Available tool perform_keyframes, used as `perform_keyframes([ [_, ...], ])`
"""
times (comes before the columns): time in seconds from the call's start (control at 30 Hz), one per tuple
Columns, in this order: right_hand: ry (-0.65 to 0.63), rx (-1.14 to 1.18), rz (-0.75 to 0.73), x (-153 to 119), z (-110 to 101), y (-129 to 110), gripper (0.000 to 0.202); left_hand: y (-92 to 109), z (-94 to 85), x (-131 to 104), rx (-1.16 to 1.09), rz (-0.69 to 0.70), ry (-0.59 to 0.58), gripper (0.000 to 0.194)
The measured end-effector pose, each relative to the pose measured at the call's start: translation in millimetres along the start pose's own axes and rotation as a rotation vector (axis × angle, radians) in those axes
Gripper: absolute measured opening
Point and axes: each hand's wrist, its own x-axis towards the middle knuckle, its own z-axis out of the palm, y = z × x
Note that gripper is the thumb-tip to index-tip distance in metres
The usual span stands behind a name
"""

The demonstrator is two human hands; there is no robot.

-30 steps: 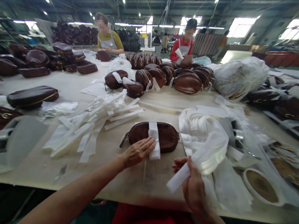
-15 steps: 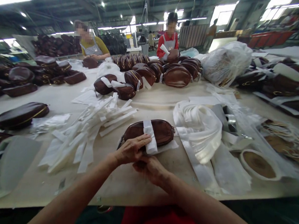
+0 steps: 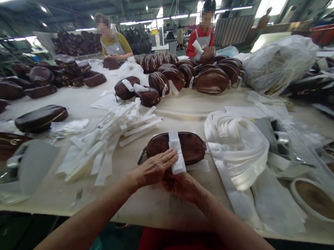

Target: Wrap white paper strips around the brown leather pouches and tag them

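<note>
A small brown oval leather bag (image 3: 192, 147) with a zip lies on the table in front of me. Around its middle runs a white wrapping strip (image 3: 177, 155), its lower part folded over the near side. My left hand (image 3: 155, 167) lies flat, fingers stretched out, with the fingertips pressing on the strip and the bag's near edge. Beneath and beside it, my right hand (image 3: 184, 185) is closed at the strip's lower end, its fingertips partly hidden by the left hand. A zip pull (image 3: 141, 156) hangs at the bag's left end.
Loose white strips (image 3: 98, 147) are heaped to the left. On the right lie a looped bundle of white strips (image 3: 238, 147), a tape roll (image 3: 317, 198) and a tape dispenser (image 3: 280, 136). More brown bags (image 3: 211, 80) stand farther back, where two people work across the table.
The whole view has shifted, so the scene sits farther right. Both hands stay at the bag's near edge, with the strip still around it.
</note>
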Motion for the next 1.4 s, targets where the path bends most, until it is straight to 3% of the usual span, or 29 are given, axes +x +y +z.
perform_keyframes([
  [0.07,0.087,-0.074,-0.023,-17.2,-3.7,1.4,0.020,3.4,-0.1,-0.3,0.001,-0.008,0.025,0.057],
  [0.13,0.248,-0.330,-0.180,-36.9,-9.2,-0.5,0.016,5.9,0.7,-0.5,-0.002,-0.018,0.041,0.055],
  [0.2,0.435,-0.779,-0.563,-52.3,-14.0,-8.5,0.008,7.2,2.1,-0.5,-0.001,-0.022,0.048,0.053],
  [0.27,0.519,-1.278,-1.009,-57.8,-16.3,-22.2,0.012,7.5,3.1,-0.3,0.006,-0.028,0.062,0.051],
  [0.33,0.418,-1.638,-1.269,-53.0,-16.6,-37.4,0.027,7.4,3.2,0.2,0.013,-0.032,0.075,0.049],
  [0.4,0.263,-1.843,-1.382,-42.5,-16.7,-48.8,0.031,7.4,2.8,0.4,0.008,-0.037,0.091,0.047],
  [0.47,0.174,-1.905,-1.462,-32.1,-18.3,-53.4,0.027,7.7,3.1,0.3,-0.015,-0.042,0.110,0.044],
  [0.6,0.171,-1.918,-1.538,-24.0,-24.7,-47.9,0.021,8.8,6.3,-1.3,-0.078,-0.048,0.170,0.044],
  [0.9,0.113,-1.966,-1.489,-24.9,-30.7,-38.9,0.028,11.2,14.5,-5.5,-0.168,-0.042,0.302,0.039],
  [1.03,0.070,-1.989,-1.478,-26.4,-33.9,-39.6,0.027,12.5,9.0,-6.0,-0.211,-0.043,0.271,0.034],
  [1.23,0.084,-1.927,-1.445,-27.8,-37.5,-38.0,0.035,12.3,-10.9,4.0,-0.530,-0.172,0.156,0.026],
  [1.4,0.096,-1.832,-1.412,-30.3,-37.4,-34.8,0.037,18.5,2.5,10.8,-0.361,-0.313,0.250,0.018],
])
